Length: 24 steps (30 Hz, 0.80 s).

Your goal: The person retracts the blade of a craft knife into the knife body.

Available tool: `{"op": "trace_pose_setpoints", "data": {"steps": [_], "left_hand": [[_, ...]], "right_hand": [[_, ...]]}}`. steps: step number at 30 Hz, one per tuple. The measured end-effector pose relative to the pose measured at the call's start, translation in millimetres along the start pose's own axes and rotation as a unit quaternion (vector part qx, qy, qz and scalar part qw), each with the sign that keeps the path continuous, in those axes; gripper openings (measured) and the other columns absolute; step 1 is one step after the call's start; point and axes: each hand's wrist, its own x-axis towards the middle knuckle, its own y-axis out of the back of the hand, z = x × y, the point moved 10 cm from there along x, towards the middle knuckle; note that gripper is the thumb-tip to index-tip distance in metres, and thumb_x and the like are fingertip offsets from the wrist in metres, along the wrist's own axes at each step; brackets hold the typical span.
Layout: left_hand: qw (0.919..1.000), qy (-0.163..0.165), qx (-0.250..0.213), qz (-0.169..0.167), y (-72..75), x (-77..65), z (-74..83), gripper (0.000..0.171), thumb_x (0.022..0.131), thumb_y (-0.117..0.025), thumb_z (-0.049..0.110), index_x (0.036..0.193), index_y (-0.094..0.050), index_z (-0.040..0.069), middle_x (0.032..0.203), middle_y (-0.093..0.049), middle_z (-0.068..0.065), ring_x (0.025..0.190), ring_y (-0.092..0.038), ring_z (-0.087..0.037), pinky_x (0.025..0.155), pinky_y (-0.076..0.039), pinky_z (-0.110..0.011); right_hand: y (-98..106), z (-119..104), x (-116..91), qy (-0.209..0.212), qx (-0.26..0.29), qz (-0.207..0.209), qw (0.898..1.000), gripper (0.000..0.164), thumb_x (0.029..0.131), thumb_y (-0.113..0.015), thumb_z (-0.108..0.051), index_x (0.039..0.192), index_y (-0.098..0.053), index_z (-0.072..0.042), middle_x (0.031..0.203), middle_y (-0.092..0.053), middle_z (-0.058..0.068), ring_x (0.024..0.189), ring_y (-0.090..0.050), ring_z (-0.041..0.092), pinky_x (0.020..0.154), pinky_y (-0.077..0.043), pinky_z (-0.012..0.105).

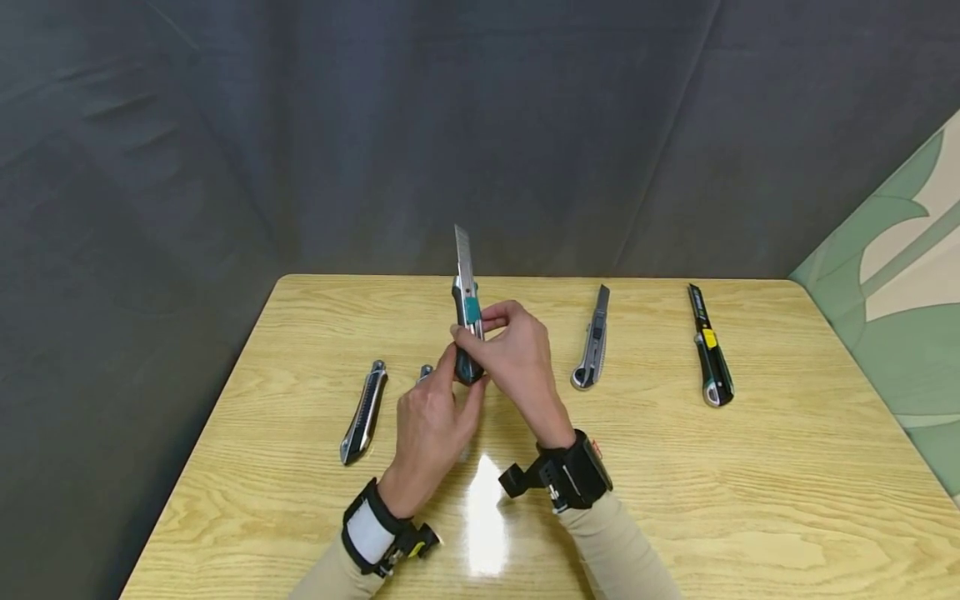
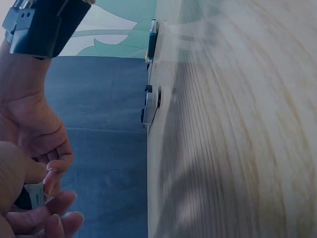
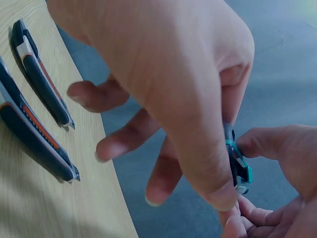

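Both hands hold a utility knife (image 1: 468,362) with a silver-and-black body, raised in front of me above the table. Its long segmented blade (image 1: 464,252) is extended and points away; a teal slider (image 1: 471,310) sits on the body. My left hand (image 1: 435,421) grips the dark rear end of the handle between thumb and fingers. From the right side, my right hand (image 1: 519,354) pinches the body just behind the slider. In the right wrist view the left hand (image 3: 168,89) covers much of the knife, and its other fingers are spread.
On the wooden table (image 1: 787,500), a dark utility knife (image 1: 363,412) lies at left, with another knife (image 1: 425,372) mostly hidden behind my left hand. To the right lie a grey snap-off knife (image 1: 592,337) and a black one with a yellow slider (image 1: 712,346). A dark curtain (image 1: 487,125) hangs behind.
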Motion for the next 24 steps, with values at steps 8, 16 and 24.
{"op": "trace_pose_setpoints", "data": {"steps": [8,16,24], "left_hand": [[0.9993,-0.024,-0.031,0.001,1.1,-0.1,3.8,0.034,0.1,-0.061,0.032,0.124,-0.056,0.009,0.067,-0.058,0.006,0.049,-0.043,-0.002,0.043,-0.032,-0.017],[0.9979,-0.043,-0.049,0.004,4.7,-0.2,11.3,0.034,0.098,-0.065,0.032,0.123,-0.057,0.011,0.062,-0.05,0.008,0.049,-0.042,-0.001,0.043,-0.03,-0.015],[0.9972,-0.06,-0.043,-0.009,0.6,-4.6,17.7,0.037,0.097,-0.066,0.033,0.124,-0.058,0.008,0.07,-0.06,0.008,0.05,-0.041,0.001,0.044,-0.029,-0.012]], "right_hand": [[4,-8,-2,0.004,0.03,-0.01,0.999,0.051,0.08,-0.08,-0.044,0.114,-0.063,-0.011,0.095,-0.067,0.002,0.077,-0.065,0.016,0.064,-0.053,0.032],[19,-12,2,0.022,0.06,-0.022,0.998,0.041,0.091,-0.066,-0.052,0.106,-0.072,-0.015,0.093,-0.07,0.003,0.087,-0.061,0.019,0.077,-0.047,0.033],[26,-2,7,-0.014,0.126,-0.029,0.992,0.037,0.097,-0.061,-0.045,0.103,-0.071,-0.009,0.099,-0.071,0.007,0.1,-0.061,0.027,0.086,-0.046,0.035]]}}
